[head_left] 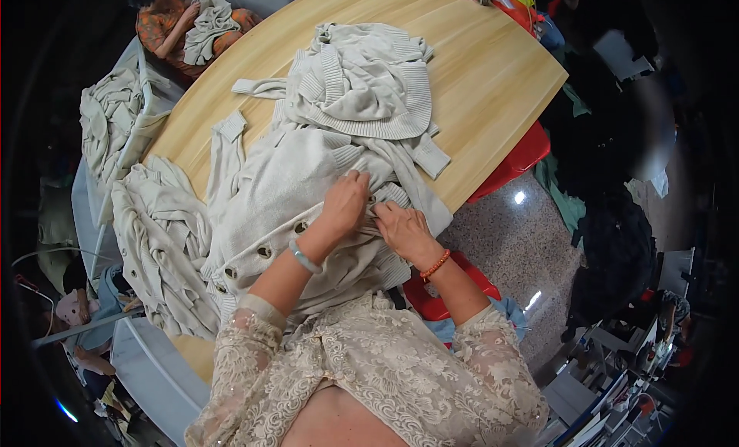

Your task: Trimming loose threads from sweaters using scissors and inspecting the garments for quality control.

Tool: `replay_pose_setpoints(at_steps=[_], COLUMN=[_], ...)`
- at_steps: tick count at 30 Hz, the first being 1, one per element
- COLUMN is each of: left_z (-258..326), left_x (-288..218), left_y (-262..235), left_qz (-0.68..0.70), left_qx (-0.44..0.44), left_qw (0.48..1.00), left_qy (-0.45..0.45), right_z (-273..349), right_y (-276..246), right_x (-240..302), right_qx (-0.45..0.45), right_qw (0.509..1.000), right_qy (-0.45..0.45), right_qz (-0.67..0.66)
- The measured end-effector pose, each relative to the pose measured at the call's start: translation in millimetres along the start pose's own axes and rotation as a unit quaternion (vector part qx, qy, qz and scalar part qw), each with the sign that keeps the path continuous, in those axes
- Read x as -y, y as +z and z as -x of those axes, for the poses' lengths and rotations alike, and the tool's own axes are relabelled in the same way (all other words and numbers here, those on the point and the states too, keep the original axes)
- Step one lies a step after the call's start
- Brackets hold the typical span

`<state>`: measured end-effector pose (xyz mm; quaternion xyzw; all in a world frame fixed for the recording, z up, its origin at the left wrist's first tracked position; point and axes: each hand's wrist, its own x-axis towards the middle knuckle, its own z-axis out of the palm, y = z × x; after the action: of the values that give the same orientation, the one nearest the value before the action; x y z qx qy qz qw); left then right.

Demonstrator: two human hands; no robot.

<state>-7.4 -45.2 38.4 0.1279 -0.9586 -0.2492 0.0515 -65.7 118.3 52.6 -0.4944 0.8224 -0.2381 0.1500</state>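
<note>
A light grey knitted cardigan (pixel 281 170) lies spread over the near part of the table, its button band running slantwise across it. Dark round buttons (pixel 264 252) show along this band. My left hand (pixel 346 201) is closed on the cardigan near the upper end of the band, fingers bent into the knit. Close by on its right, my right hand (pixel 403 230) pinches the cardigan's edge, thumb and fingertips together. A button seems to sit between the two hands, though the fingers partly cover it.
Beyond the cardigan, a heap of similar knitwear (pixel 362 85) lies on the wooden table (pixel 493 70). More cardigans (pixel 158 247) hang over its left edge. A grey bin (pixel 146 101) holds further garments. Another person (pixel 165 31) handles knitwear at far left. Red stools (pixel 512 162) stand right.
</note>
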Motion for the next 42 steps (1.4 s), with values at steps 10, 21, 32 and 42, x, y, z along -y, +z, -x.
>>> replay_pose_setpoints(at_steps=[10,21,32,42], left_z=[-22,-5,33,48], left_x=[23,7,0,4], left_y=[3,-1,-18,-15], left_qz=[0.135,0.561,0.430,0.305], left_qx=[0.113,0.099,0.073,-0.022], left_qw=[0.975,0.780,0.900,0.952], left_qy=[-0.132,-0.257,-0.005,-0.033], right_z=[-10,-12,-8,-13], right_y=[0,-12,-24,-29], right_x=[-9,-5,-7,-4], right_qx=[-0.026,-0.058,-0.020,0.000], right_qw=[0.998,0.993,0.993,0.974], right_qy=[-0.018,-0.013,-0.104,-0.178], right_qz=[-0.045,-0.104,-0.057,-0.137])
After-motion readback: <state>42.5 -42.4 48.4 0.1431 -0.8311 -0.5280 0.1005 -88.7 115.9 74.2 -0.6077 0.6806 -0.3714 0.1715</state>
